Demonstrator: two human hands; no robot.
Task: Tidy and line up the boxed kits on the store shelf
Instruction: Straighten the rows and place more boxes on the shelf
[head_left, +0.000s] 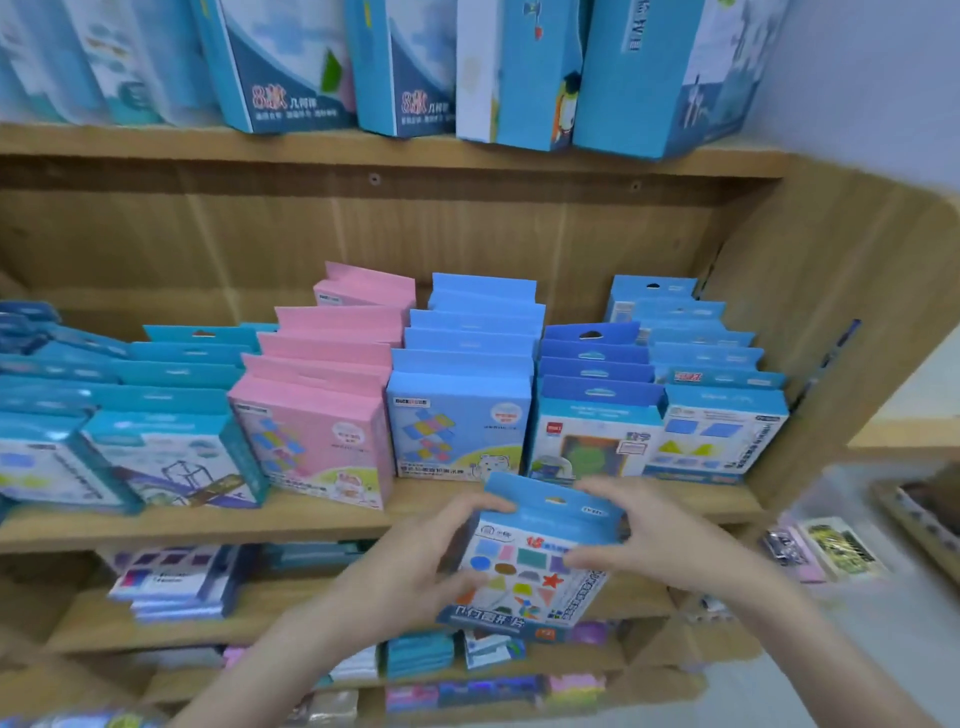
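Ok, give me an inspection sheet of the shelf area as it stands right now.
Surface: wooden middle shelf, front edge bare left of the hands.
Job's things: blue boxed kit with coloured shapes on its face, held in front of the shelf, tilted; rows of pink boxes and light blue boxes standing upright, pink row skewed.
Clutter: small packs on a ledge at right.
Hands: left hand and right hand both grip the held kit's sides.
Cables: nothing seen.
Surroundings: tall blue cartons on the shelf above; more stock on lower shelves.
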